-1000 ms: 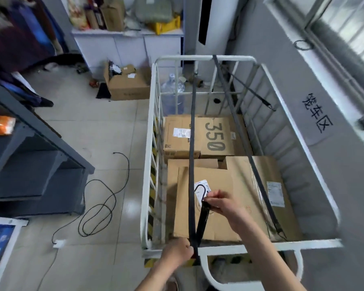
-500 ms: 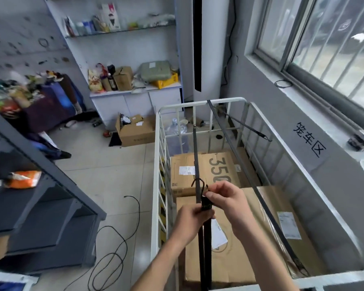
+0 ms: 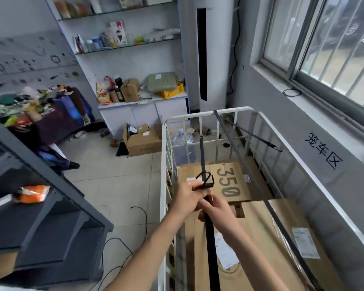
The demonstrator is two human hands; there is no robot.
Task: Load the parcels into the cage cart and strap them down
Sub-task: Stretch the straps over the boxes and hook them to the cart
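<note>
Inside the white metal cage cart (image 3: 208,114) the brown cardboard parcels (image 3: 269,234) lie packed. A black flat webbing strap (image 3: 202,156) runs along the cart's long axis, from the far rail towards the near edge. The left hand (image 3: 186,199) pinches it in its fingers just under the black metal hook (image 3: 206,180). The right hand (image 3: 218,214), just nearer the near edge, is curled round the same strap. The hook lies straight beyond both hands, closest to the left; cinching looks next.
</note>
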